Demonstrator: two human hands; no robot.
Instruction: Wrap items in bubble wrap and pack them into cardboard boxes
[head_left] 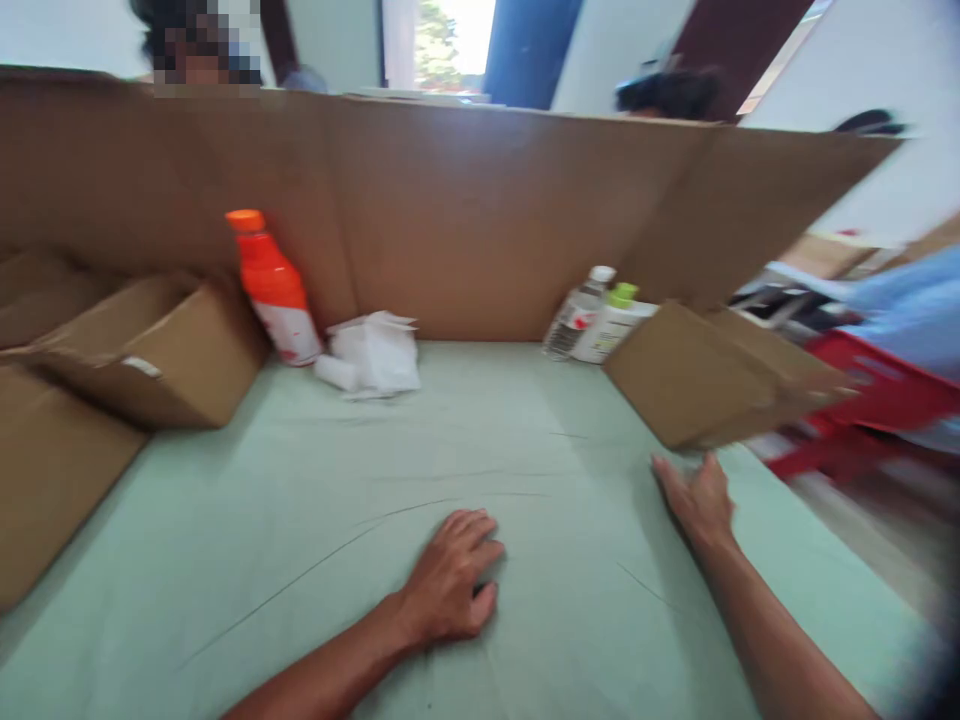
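A tall cardboard screen [480, 210] wraps the back and sides of the table [525, 420], which wears a smooth, pale green cloth creased in thin lines. Left of the table's middle lies a brown box [161, 360], flaps loose, its inside hidden from here. On the right edge sits a second box [697, 385], tilted, blurred, contents not visible. At the back of the table, left, an orange bottle [274, 290] leans with an orange cap and white label, glossy plastic. Just beside it, a crumpled white heap [371, 355], paper or wrapping, hard to tell. At the back right, a clear bottle [576, 315] and a white bottle [611, 322] with a green cap lean together, touching the tilted box. Now the hands: the left hand [450, 580] rests near the table's front, fingers curled loosely on the cloth, gripping nothing. The right hand [699, 498] lies flat and open, fingertips just beside the tilted box's lower corner.
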